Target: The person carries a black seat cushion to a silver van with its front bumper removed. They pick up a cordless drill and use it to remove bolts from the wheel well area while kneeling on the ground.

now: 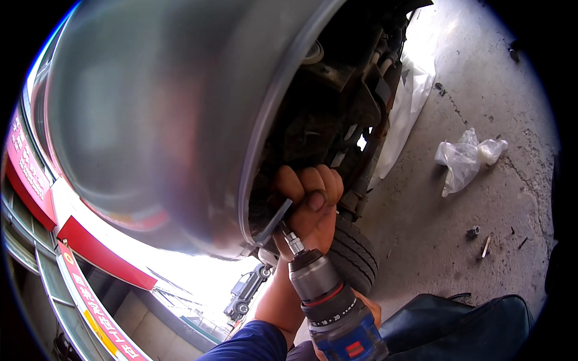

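Note:
A cordless drill (337, 313), blue and black with a silver bit holder, points up toward the underside of a dark, glossy car body panel (180, 120). My right hand (372, 307) is closed round it, mostly hidden behind its body. The tip of the drill is close to a narrow grey strip (275, 221) at the panel's lower edge. Just beyond that strip, my left hand (313, 195) is closed, its fingers curled by the dark underside; whatever they hold, if anything, is hidden. My left arm wears a blue sleeve (256, 343).
A tyre (355, 256) stands behind the drill, below dark undercarriage parts (328, 108). On the concrete floor to the right lie a crumpled clear plastic bag (466, 156), a small metal socket (473, 231) and a small stick-like piece (486, 246). Signboards (96, 301) and a parked car (245, 293) are at left.

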`<state>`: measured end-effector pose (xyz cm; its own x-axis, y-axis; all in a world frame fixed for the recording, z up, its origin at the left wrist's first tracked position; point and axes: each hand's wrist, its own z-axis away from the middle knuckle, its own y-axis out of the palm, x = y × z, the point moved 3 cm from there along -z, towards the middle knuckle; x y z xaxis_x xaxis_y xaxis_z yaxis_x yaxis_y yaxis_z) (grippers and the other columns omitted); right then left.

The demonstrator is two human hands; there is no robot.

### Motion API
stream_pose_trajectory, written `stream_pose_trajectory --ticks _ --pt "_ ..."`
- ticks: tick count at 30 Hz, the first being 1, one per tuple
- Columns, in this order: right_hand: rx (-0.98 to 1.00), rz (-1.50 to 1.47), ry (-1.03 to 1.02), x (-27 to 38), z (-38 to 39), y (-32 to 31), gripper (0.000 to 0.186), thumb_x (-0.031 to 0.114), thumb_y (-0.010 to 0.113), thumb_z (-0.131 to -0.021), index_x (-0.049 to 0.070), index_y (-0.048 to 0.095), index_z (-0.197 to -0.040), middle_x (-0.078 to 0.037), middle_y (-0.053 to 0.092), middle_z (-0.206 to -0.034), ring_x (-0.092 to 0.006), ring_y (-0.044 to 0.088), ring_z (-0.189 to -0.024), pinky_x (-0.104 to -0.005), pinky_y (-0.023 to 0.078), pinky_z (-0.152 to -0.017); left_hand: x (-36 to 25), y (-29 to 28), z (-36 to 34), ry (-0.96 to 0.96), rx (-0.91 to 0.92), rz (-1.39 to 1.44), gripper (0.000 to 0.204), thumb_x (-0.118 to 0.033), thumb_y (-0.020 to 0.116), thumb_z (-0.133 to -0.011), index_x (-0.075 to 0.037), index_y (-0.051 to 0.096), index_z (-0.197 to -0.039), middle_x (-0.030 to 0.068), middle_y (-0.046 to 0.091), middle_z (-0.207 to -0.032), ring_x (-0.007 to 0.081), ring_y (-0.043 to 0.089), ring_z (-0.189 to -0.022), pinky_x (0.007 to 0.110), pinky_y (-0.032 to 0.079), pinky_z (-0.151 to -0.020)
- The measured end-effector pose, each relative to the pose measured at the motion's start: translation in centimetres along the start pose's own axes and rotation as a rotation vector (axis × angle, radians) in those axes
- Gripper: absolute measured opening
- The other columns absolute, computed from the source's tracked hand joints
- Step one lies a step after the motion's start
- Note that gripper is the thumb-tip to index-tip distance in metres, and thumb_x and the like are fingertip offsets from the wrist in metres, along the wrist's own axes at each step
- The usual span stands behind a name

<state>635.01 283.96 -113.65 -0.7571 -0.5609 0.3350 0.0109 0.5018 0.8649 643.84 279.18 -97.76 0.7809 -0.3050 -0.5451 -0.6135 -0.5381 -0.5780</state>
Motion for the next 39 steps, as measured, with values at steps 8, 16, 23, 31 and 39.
stream_pose_trajectory --ticks 8,16,23,31,39 --pt "-0.01 0.023 -0.031 0.2 -0.1 -0.2 0.029 0.016 0.085 -0.072 0.0 0.072 -0.093 -0.014 0.074 -0.084 -0.0294 0.075 -0.077 -0.0357 0.059 -0.073 0.1 0.2 0.0 -0.004 0.016 -0.005 0.034 0.001 0.064 -0.089 -0.016 0.036 -0.08 -0.001 0.037 -0.066 0.0134 0.036 -0.063 0.031 0.031 -0.063" --pt "-0.043 0.016 -0.029 0.2 -0.2 0.0 0.03 0.016 0.085 -0.071 0.0 0.072 -0.093 -0.013 0.073 -0.083 -0.0295 0.075 -0.076 -0.0354 0.058 -0.071 0.1 0.0 0.2 -0.008 0.03 -0.002 0.035 -0.001 0.065 -0.09 -0.016 0.036 -0.081 -0.0011 0.037 -0.066 0.0132 0.036 -0.063 0.031 0.031 -0.064" --pt "-0.03 0.003 -0.029 0.3 -0.1 -0.1 0.032 0.016 0.086 -0.071 -0.001 0.073 -0.094 -0.014 0.074 -0.084 -0.0299 0.075 -0.077 -0.0356 0.058 -0.072 0.2 0.0 0.2 -0.017 0.025 0.001 0.035 -0.002 0.065 -0.091 -0.016 0.035 -0.081 -0.0011 0.036 -0.066 0.0131 0.036 -0.064 0.031 0.031 -0.064" --pt "-0.022 -0.032 -0.009 0.4 -0.2 -0.4 0.03 0.015 0.085 -0.072 -0.001 0.073 -0.094 -0.014 0.074 -0.085 -0.0304 0.075 -0.079 -0.036 0.059 -0.073 0.2 -0.2 0.4 -0.013 0.042 0.004 0.034 -0.001 0.065 -0.091 -0.016 0.036 -0.082 -0.0012 0.038 -0.068 0.0131 0.036 -0.064 0.031 0.031 -0.065" --pt "-0.039 0.051 0.015 -0.2 0.2 0.2 0.028 0.014 0.083 -0.073 -0.001 0.073 -0.094 -0.015 0.074 -0.086 -0.0316 0.075 -0.079 -0.0358 0.058 -0.073 0.1 -0.5 0.4 -0.013 0.054 -0.01 0.033 -0.002 0.066 -0.091 -0.016 0.037 -0.083 -0.0014 0.04 -0.069 0.0131 0.037 -0.065 0.031 0.032 -0.065"
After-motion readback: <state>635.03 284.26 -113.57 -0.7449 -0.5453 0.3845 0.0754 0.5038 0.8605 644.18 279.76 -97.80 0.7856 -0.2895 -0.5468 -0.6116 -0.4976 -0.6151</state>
